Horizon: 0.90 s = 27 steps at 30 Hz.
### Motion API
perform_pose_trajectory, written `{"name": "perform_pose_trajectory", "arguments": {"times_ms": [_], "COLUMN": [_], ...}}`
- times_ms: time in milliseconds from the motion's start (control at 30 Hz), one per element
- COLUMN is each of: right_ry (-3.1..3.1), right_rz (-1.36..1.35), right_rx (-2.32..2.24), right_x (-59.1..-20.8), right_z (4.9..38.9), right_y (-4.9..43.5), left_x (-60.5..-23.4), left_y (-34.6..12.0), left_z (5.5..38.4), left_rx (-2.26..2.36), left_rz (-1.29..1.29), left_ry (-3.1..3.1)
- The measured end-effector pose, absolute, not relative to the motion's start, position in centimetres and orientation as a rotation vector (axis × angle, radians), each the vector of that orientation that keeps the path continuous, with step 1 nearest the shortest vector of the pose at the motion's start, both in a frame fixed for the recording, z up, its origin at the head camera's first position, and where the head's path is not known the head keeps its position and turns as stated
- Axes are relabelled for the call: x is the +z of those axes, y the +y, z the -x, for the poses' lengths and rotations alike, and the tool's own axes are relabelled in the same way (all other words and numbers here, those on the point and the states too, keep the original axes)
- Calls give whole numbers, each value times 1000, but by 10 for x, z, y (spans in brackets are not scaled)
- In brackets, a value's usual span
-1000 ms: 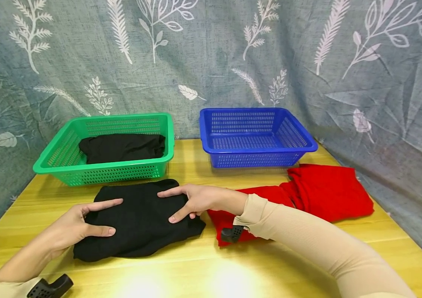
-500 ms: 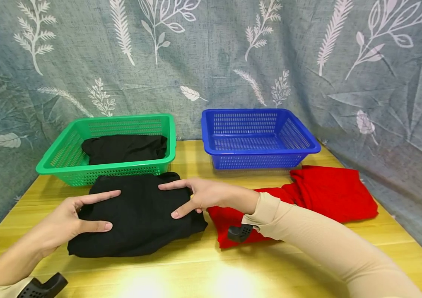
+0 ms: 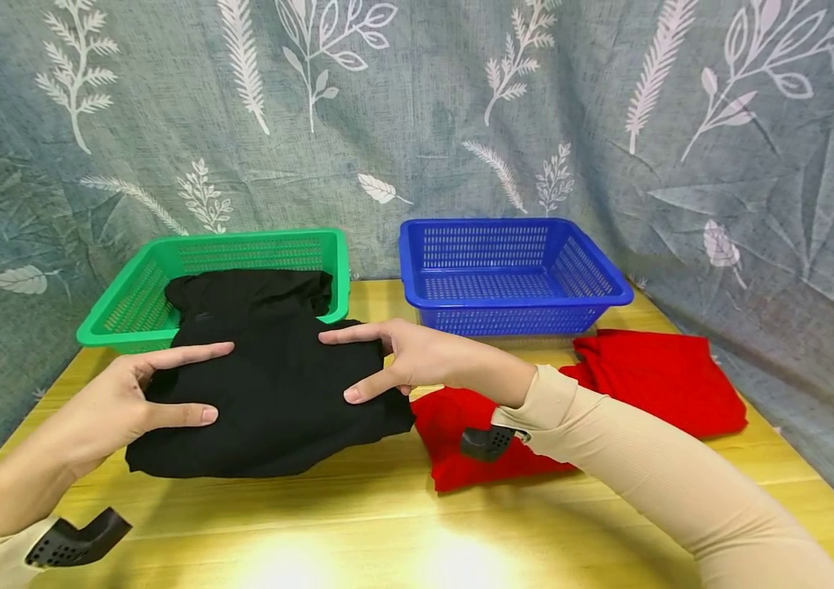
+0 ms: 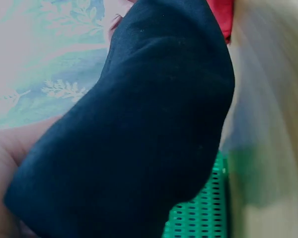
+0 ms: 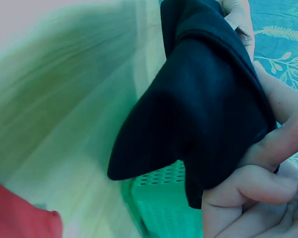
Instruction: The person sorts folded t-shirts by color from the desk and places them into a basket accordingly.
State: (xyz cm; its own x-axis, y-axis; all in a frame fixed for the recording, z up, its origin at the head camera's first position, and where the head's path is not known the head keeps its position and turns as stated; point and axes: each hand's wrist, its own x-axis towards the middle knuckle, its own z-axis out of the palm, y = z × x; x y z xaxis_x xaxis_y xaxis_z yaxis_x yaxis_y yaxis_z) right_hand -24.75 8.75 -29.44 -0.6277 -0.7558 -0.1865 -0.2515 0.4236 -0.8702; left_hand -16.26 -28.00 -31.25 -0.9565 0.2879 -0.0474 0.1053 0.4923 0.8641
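A folded black garment hangs above the table between my two hands, its far edge overlapping the front of the green basket. My left hand grips its left side, thumb and index finger on top. At the other side my right hand holds it the same way. The right wrist view shows that hand's other fingers curled under the black cloth. From below, the left wrist view shows the sagging underside of the garment. Another black garment lies inside the green basket.
A blue basket stands at the back right of the wooden table. Folded red garments lie on the right, partly behind my right forearm. A patterned grey-blue curtain hangs behind the baskets.
Both hands have lifted the folded black garment off the table and moved it forward, toward the green basket. The baskets and red garments stay in place.
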Motion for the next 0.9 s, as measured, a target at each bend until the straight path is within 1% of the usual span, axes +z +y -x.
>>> {"name": "perform_pose_trajectory", "arguments": {"times_ms": [167,400,533,800,900], "right_ry": [2147,2245,2283,2276,2264], "right_rz": [853,879,861,888,896], "right_rx": [-1160,-1144,-1161,-1199,-1216], "right_x": [-283,-267,-257,-244,-243], "right_z": [249,253,258,278,287], "right_y": [90,90,90,80,74], "left_x": [-302,-288,-279,-265,-262], "left_y": [-280,-281,-283,-291,-296], "left_z": [167,176,182,201,211], "left_rx": [1496,1365,1363,1436,1426], "left_rz": [-366,-330,-347,-374,-345], "left_ry": [2564,2714,2739,2719,2708]}}
